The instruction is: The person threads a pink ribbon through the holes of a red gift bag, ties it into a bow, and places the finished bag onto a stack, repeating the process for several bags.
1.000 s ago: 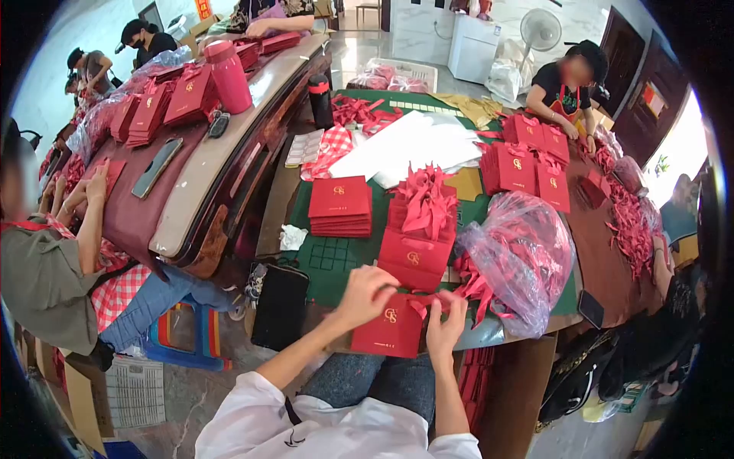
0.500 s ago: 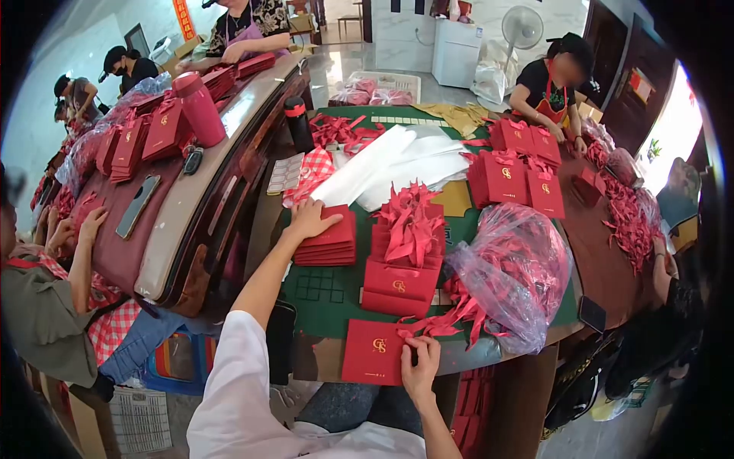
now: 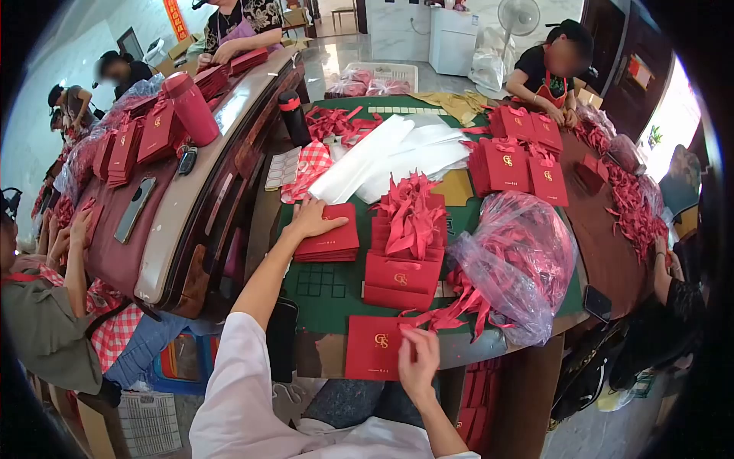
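My left hand [image 3: 312, 222] lies with fingers spread on a stack of red paper gift bags [image 3: 333, 243]. Close to me, a single red gift bag [image 3: 371, 348] with a gold logo lies flat at the table's front edge. At its upper right corner, my right hand [image 3: 419, 359] has its fingers curled and pinched around a red ribbon [image 3: 440, 315]; the fingertips partly hide the grip. Beyond that bag stands a row of red bags [image 3: 401, 279] with loose ribbons [image 3: 411, 218] on top.
A clear plastic sack [image 3: 520, 264] of red ribbons sits to the right, near a phone [image 3: 597, 304]. White sheets [image 3: 382, 164] lie at the back beside a black bottle [image 3: 293, 118]. More bags [image 3: 508, 164] stand back right. Co-workers sit on both sides.
My right hand has shifted slightly up toward the bag's upper right corner, its fingers bent more. My left hand remains on the stack. The view has tilted a little.
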Tool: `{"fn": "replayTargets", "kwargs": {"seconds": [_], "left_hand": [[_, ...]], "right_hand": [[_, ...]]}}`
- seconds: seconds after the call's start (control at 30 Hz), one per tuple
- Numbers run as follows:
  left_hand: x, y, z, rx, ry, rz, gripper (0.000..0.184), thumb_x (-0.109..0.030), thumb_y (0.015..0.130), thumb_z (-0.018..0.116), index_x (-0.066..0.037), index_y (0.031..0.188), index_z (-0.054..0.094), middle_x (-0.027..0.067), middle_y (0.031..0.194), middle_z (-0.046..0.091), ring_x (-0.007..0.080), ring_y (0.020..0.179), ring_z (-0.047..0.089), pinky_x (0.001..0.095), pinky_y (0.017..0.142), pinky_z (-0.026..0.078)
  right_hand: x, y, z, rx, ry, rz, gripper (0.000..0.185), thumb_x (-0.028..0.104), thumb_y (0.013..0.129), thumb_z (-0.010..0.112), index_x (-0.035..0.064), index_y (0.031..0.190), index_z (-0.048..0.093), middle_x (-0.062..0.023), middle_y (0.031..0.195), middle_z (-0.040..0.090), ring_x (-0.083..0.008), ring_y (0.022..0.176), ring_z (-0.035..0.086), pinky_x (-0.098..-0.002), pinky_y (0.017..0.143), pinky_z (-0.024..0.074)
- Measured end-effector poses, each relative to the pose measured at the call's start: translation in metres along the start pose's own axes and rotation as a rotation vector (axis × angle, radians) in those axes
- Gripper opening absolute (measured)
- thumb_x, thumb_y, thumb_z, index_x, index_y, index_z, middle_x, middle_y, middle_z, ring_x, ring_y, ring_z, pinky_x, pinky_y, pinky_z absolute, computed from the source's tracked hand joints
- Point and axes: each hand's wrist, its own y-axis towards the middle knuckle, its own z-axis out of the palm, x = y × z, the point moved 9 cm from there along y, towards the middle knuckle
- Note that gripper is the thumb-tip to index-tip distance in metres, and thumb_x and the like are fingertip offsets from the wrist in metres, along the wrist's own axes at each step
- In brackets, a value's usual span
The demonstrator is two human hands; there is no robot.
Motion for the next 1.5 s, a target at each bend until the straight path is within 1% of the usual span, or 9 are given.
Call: {"fn": "replayTargets", "kwargs": {"seconds": [0.07,0.1,0.23,0.3,1.0,1.1,1.27,1.37,1.5], "left_hand": [[0.001,-0.001,0.003,-0.010,0.007,0.007,0.106,-0.083,0.070,0.059,0.004,0.130,0.058,0.0243,0.142,0.049,0.0397,0.139,0.036,0.0574,0.114,0.025],[0.001,-0.002,0.004,-0.019,0.014,0.012,0.105,-0.083,0.070,0.060,0.004,0.129,0.059,0.0238,0.139,0.052,0.0385,0.136,0.041,0.0556,0.112,0.028],[-0.007,-0.018,-0.002,0.010,0.072,0.014,0.103,-0.083,0.069,0.060,0.001,0.128,0.060,0.0231,0.134,0.056,0.0364,0.130,0.048,0.0519,0.107,0.034],[-0.011,-0.029,0.003,0.104,0.091,0.064,0.102,-0.084,0.069,0.059,-0.002,0.129,0.061,0.0229,0.132,0.057,0.0351,0.127,0.051,0.0491,0.103,0.036],[-0.016,-0.081,0.013,0.016,-0.006,0.192,0.084,-0.073,0.074,0.065,-0.005,0.123,0.063,0.0193,0.124,0.059,0.0346,0.119,0.054,0.0493,0.100,0.038],[-0.011,-0.092,0.004,-0.204,-0.033,0.241,0.080,-0.070,0.078,0.064,-0.005,0.125,0.062,0.0174,0.122,0.060,0.0349,0.117,0.054,0.0462,0.098,0.039],[-0.048,-0.163,-0.054,-0.660,-0.155,0.375,0.021,-0.014,0.085,0.070,-0.008,0.104,0.066,0.0126,0.108,0.060,0.0332,0.102,0.056,0.0440,0.086,0.043],[-0.077,-0.211,-0.056,-0.657,-0.300,0.425,0.014,-0.012,0.082,0.071,-0.009,0.095,0.067,0.0108,0.100,0.062,0.0313,0.097,0.058,0.0426,0.083,0.043],[-0.136,-0.256,-0.015,-0.433,-0.420,0.547,0.010,-0.007,0.081,0.071,-0.007,0.090,0.067,0.0108,0.090,0.063,0.0312,0.091,0.060,0.0426,0.086,0.047]], "right_hand": [[0.023,0.014,0.028,0.155,0.174,0.002,0.031,-0.003,0.088,0.063,0.0030,0.118,0.065,-0.0157,0.121,0.061,-0.0276,0.097,0.064,-0.0371,0.082,0.0537],[0.026,0.017,0.051,0.325,0.361,0.249,0.038,-0.002,0.091,0.062,0.0028,0.129,0.061,-0.0155,0.127,0.059,-0.0242,0.107,0.063,-0.0333,0.084,0.0551],[-0.001,0.010,0.175,0.509,0.916,0.385,0.074,0.004,0.095,0.060,0.0036,0.156,0.018,-0.0193,0.149,0.040,-0.0274,0.127,0.052,-0.0349,0.101,0.0478],[-0.017,0.016,0.213,0.432,1.108,0.957,0.073,0.004,0.094,0.062,0.0052,0.154,0.021,-0.0140,0.147,0.042,-0.0262,0.134,0.046,-0.0389,0.105,0.0442],[-0.001,-0.019,0.190,0.293,1.068,1.057,0.067,0.007,0.092,0.066,0.0066,0.147,0.028,-0.0109,0.139,0.045,-0.0205,0.126,0.047,-0.0373,0.100,0.0463],[0.006,-0.019,0.153,0.482,1.051,0.716,0.048,0.004,0.095,0.061,0.0032,0.140,0.045,-0.0105,0.128,0.057,-0.0182,0.117,0.056,-0.0334,0.096,0.0488],[-0.003,-0.014,0.056,0.371,0.478,0.271,0.013,0.002,0.095,0.060,0.0019,0.105,0.068,-0.0054,0.103,0.067,-0.0107,0.094,0.064,-0.0244,0.081,0.0512],[-0.014,-0.005,-0.001,0.144,0.074,0.147,0.019,0.001,0.088,0.066,0.0035,0.107,0.067,-0.0078,0.092,0.058,-0.0151,0.075,0.060,-0.0260,0.064,0.0493],[-0.029,0.003,-0.021,0.119,-0.093,0.158,0.020,0.007,0.085,0.070,0.0043,0.105,0.066,-0.0130,0.092,0.057,-0.0295,0.086,0.060,-0.0388,0.075,0.0493]]}}
